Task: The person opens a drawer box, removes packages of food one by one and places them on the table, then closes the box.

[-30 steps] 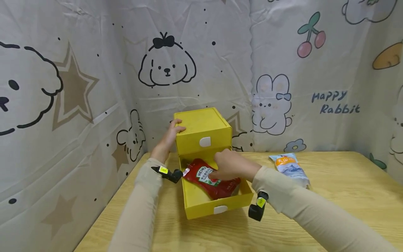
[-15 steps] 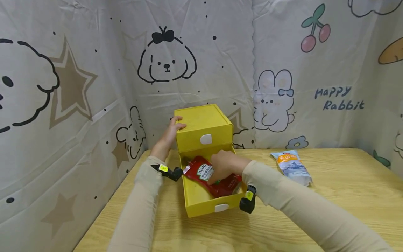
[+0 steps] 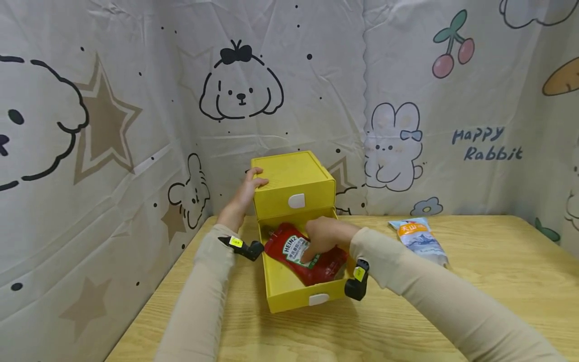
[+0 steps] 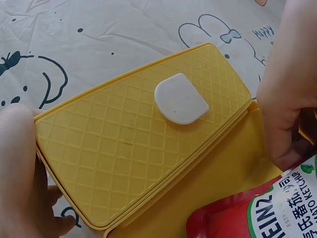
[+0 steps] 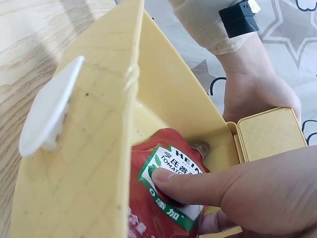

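A yellow two-tier drawer box (image 3: 291, 173) stands on the table with its lower drawer (image 3: 282, 296) pulled out toward me. My left hand (image 3: 244, 193) grips the back left of the upper tier, fingers partly hidden behind its side in the left wrist view. Inside the lower drawer a red Heinz ketchup pouch (image 3: 282, 246) lies at a slant, its label facing up. My right hand (image 3: 325, 236) reaches in and pinches the pouch, thumb on the label (image 5: 153, 173) and at least one finger at its far edge in the right wrist view.
To the right on the wooden table (image 3: 488, 281) lies a blue and white packet (image 3: 420, 241) with an orange label. A printed cloth (image 3: 316, 90) hangs behind and along the left side. The upper drawer, with a white tab (image 4: 181, 99), is closed.
My right hand has shifted slightly left over the pouch, and its thumb has moved on the label. The left hand and the box look the same; the view has tilted slightly.
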Demonstrator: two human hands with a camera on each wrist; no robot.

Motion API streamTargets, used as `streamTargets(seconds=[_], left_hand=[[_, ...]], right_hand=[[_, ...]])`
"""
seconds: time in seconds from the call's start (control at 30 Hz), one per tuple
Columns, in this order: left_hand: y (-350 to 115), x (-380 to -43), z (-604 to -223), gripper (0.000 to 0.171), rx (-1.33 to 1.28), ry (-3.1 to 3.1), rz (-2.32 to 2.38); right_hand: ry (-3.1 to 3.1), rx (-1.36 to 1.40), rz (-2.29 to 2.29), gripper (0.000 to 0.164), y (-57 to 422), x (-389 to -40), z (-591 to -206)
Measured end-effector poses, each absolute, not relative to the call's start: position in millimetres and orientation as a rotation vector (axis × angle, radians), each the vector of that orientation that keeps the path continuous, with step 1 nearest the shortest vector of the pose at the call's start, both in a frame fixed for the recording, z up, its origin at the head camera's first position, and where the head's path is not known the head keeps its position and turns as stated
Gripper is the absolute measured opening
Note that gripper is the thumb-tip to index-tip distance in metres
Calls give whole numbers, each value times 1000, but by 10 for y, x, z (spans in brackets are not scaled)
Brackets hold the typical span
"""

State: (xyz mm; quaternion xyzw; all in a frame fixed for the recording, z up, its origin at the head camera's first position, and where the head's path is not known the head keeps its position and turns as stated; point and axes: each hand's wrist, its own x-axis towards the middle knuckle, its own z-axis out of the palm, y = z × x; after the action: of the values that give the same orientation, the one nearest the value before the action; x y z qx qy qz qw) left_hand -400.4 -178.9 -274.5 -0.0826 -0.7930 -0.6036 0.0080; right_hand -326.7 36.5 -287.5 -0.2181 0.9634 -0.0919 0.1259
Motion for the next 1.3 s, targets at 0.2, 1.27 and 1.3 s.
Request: streamTargets(seconds=[0.2,1.27,1.3], left_hand=[[-1780,-4001,-2736,59,-257,-2468,-1896],[-1782,-3999,-2746,59,-277,-2478,-1872],[-1785,-3996,-2747,59,-271,-2481,-1870]], right_hand=[[2771,-649,-307,31,383,-3279,-2873],[2468,-589,-913,17,624,-3384,-2664],[2464,-592,-915,18,628,-3382,-2651]])
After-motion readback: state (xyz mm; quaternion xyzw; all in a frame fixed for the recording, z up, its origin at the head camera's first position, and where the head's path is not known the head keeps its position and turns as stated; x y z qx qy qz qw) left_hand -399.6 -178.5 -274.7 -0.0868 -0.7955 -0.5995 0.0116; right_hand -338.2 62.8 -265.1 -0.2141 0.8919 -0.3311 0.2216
